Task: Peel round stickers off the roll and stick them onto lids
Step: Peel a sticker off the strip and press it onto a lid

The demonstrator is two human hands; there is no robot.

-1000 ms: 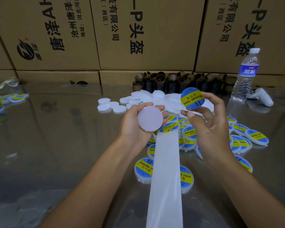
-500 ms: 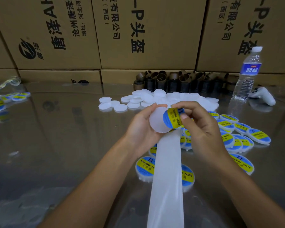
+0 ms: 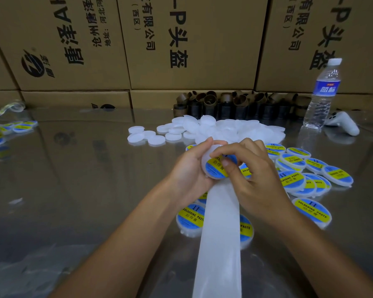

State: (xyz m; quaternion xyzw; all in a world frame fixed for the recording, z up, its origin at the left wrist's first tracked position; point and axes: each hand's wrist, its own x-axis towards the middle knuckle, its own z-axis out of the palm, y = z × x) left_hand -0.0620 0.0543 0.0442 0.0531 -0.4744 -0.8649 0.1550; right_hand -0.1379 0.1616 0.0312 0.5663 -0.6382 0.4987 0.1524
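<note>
while left hand [image 3: 190, 169] grips lid [image 3: 204, 159] | right hand [image 3: 259, 182] now pinches sticker [image 3: 214, 170] flat onto it

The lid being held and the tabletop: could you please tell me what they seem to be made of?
Lid: probably plastic, frosted translucent white with a matte look. Tabletop: likely polished metal, possibly glass; it mirrors the cartons clearly.

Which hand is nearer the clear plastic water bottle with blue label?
Right. The right hand lies left of the clear plastic water bottle, nearer the camera; the left hand is farther left.
</note>
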